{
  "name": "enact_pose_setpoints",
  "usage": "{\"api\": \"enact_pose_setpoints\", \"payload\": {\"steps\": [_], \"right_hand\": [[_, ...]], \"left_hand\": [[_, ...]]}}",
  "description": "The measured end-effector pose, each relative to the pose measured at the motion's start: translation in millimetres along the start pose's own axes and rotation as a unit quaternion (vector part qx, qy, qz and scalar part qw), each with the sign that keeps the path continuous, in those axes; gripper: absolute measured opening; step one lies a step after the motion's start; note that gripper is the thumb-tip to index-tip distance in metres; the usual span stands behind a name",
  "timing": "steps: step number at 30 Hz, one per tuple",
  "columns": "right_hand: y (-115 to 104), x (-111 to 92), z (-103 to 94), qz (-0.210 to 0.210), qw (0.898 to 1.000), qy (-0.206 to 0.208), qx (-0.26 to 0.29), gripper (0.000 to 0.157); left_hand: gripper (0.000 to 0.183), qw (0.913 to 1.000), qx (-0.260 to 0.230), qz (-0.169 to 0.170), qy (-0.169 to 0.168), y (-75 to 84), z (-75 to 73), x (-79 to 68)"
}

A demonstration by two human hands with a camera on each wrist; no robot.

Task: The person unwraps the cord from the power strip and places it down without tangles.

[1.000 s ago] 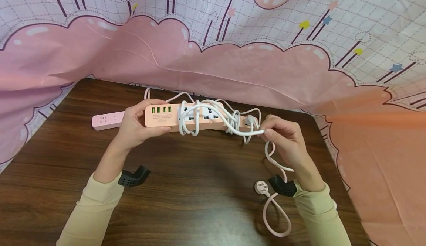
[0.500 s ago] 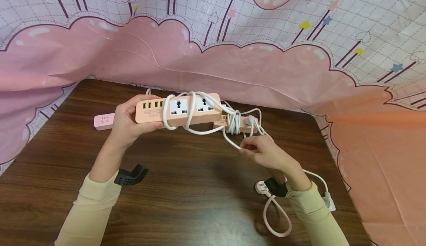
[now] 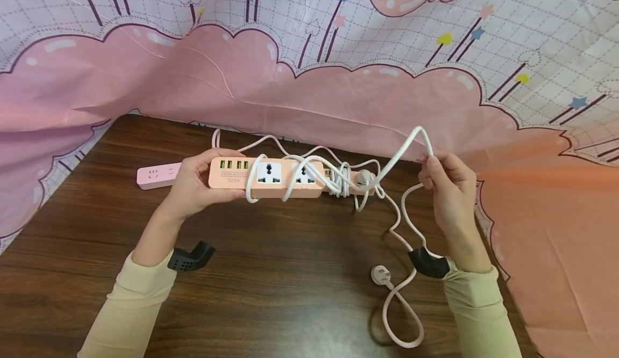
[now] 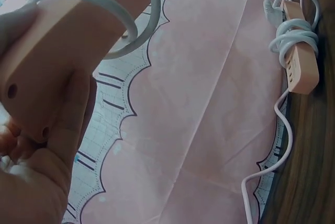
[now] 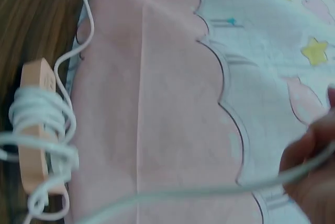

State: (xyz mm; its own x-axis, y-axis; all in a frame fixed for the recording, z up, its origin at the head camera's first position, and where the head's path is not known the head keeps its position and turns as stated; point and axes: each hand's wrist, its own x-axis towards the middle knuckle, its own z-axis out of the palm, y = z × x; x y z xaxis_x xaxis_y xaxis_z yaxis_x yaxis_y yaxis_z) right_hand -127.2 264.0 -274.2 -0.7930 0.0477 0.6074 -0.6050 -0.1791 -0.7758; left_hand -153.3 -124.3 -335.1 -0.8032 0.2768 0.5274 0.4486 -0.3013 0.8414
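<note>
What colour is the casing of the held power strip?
The power strip's casing is peach, clearest in the head view.

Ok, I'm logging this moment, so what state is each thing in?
Near peach strip: held up in left hand
White cord: looped round it, pinched by right hand
Far peach strip: on table, cord-wound
Pink strip: partly hidden
Pink plug: unplugged, prongs showing
</note>
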Motion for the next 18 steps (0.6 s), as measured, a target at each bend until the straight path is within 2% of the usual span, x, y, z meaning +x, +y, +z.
{"api": "enact_pose_setpoints", "payload": {"steps": [1, 3, 5, 7, 11, 13, 16, 18], "right_hand": [[-3.2, -2.1, -4.8, -0.013, 0.999, -0.026, 0.039, 0.014], [-7.8, -7.5, -15.9, -0.03, 0.994, -0.073, 0.081, 0.013], [-10.7, -13.7, -28.7, -0.039, 0.988, -0.114, 0.102, 0.014], [-12.8, -20.1, -41.2, -0.043, 0.984, -0.145, 0.094, 0.013], [-17.8, -33.0, -64.8, -0.035, 0.982, -0.185, -0.013, 0.012], [-19.9, -38.3, -75.6, -0.034, 0.975, -0.205, -0.08, 0.012], [-20.4, -44.5, -91.5, -0.047, 0.955, -0.232, -0.18, 0.01], [-19.9, -48.1, -100.0, -0.055, 0.934, -0.237, -0.261, 0.017]], "left_hand": [[0.064, 0.9999, 0.006, -0.002, 0.012, -0.2, -1.3, 0.0], [0.062, 0.999, 0.022, -0.004, 0.038, 0.2, -4.3, 0.0], [0.06, 0.9974, 0.034, -0.004, 0.063, 1.8, -7.7, 0.0], [0.06, 0.9955, 0.042, 0.0, 0.085, 4.2, -11.3, 0.0], [0.061, 0.9927, 0.034, 0.022, 0.113, 9.5, -19.0, 0.1], [0.06, 0.9918, 0.02, 0.037, 0.121, 11.6, -22.7, 0.2], [0.056, 0.9899, 0.0, 0.057, 0.13, 13.8, -27.8, 0.3], [0.053, 0.9881, -0.013, 0.062, 0.14, 14.9, -30.6, 0.0]]}}
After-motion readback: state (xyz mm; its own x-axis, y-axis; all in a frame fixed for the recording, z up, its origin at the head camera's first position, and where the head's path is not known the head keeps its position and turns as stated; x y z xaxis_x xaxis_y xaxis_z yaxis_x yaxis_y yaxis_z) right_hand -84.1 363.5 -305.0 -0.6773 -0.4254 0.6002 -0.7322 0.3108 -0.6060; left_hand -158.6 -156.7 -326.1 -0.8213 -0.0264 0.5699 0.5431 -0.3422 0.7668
